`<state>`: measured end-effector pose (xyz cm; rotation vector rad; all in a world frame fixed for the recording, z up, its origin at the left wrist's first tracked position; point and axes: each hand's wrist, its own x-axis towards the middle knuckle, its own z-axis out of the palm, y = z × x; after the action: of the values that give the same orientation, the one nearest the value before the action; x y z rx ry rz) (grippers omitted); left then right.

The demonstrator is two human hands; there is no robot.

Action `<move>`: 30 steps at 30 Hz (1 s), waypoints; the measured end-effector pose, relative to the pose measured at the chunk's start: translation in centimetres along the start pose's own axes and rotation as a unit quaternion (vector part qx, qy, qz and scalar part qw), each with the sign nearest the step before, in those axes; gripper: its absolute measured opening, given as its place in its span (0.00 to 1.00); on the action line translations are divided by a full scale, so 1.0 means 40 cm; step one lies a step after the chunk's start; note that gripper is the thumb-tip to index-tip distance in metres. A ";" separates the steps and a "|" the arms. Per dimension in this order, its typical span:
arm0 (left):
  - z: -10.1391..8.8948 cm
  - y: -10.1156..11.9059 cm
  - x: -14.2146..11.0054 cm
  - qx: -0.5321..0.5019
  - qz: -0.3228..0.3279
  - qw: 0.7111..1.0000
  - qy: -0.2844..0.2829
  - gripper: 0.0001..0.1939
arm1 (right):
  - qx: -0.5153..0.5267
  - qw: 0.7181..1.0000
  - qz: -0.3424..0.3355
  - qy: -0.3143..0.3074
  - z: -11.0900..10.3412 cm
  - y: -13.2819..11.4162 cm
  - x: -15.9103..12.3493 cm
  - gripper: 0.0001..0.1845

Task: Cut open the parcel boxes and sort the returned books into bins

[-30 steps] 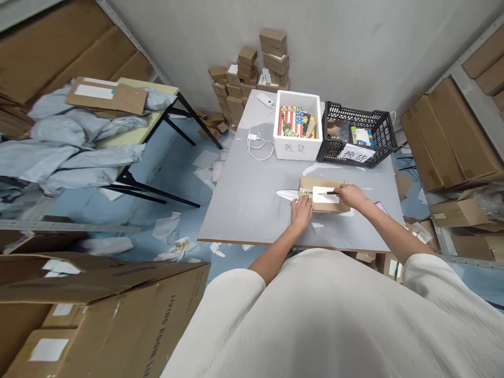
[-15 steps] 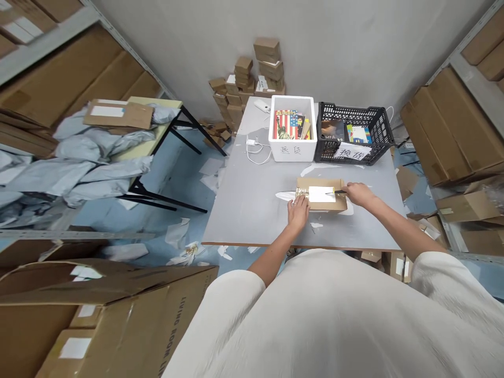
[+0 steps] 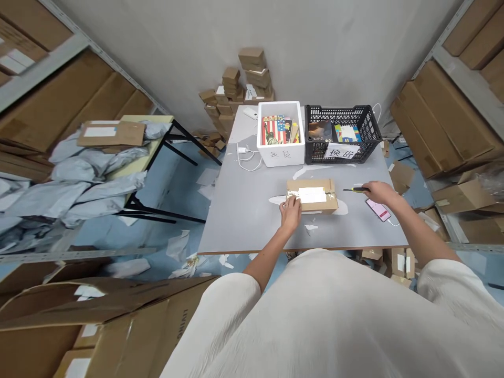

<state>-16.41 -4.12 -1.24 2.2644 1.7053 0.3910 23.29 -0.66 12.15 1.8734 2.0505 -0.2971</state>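
A small brown cardboard parcel (image 3: 313, 188) with a white label lies flat on the grey table (image 3: 252, 210). My left hand (image 3: 291, 211) rests on the parcel's left end and holds it down. Off to the right of the parcel, my right hand (image 3: 377, 192) grips a slim utility knife (image 3: 355, 189) whose tip points left. The blade is clear of the box. A pink phone (image 3: 378, 209) lies on the table just under my right wrist.
A white foam box (image 3: 281, 133) of books and a black plastic crate (image 3: 340, 134) stand at the table's far edge, with a charger cable (image 3: 244, 155) beside them. Paper scraps litter the floor. Cardboard cartons fill both side shelves, and a second table (image 3: 118, 152) holds grey mailers.
My right hand drew the knife rightward along the parcel's top and off its right end. My left hand stayed on the left end. The phone has come into sight.
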 end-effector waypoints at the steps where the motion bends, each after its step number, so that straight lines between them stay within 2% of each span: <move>1: 0.001 0.006 0.011 0.001 0.017 1.000 -0.004 0.25 | 0.023 1.000 0.011 0.002 0.011 0.014 -0.001 0.22; 6: 0.005 0.073 0.094 0.008 0.095 0.992 -0.088 0.30 | 0.132 0.991 0.002 0.023 0.089 0.033 -0.010 0.22; 10: 0.001 0.137 0.160 0.042 0.097 0.982 -0.157 0.38 | 0.204 0.978 -0.006 0.047 0.152 0.018 -0.014 0.20; 14: 0.004 0.163 0.193 0.065 0.079 0.974 -0.202 0.37 | 0.247 0.968 -0.005 0.053 0.191 0.012 -0.005 0.19; 17: 0.013 0.162 0.194 0.066 0.078 0.974 -0.202 0.36 | 0.267 0.962 0.001 0.064 0.203 0.013 0.010 0.19; 24: 0.035 0.158 0.155 0.052 0.068 0.984 -0.154 0.43 | 0.276 0.959 -0.018 0.065 0.193 0.009 0.060 0.22; 30: 0.044 0.157 0.133 0.046 0.073 0.988 -0.127 0.44 | 0.226 0.973 -0.049 0.020 0.170 -0.018 0.111 0.21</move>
<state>-8.77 -0.76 -0.23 2.3933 1.4645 0.0503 23.03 0.76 4.13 2.0363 2.2477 -0.8183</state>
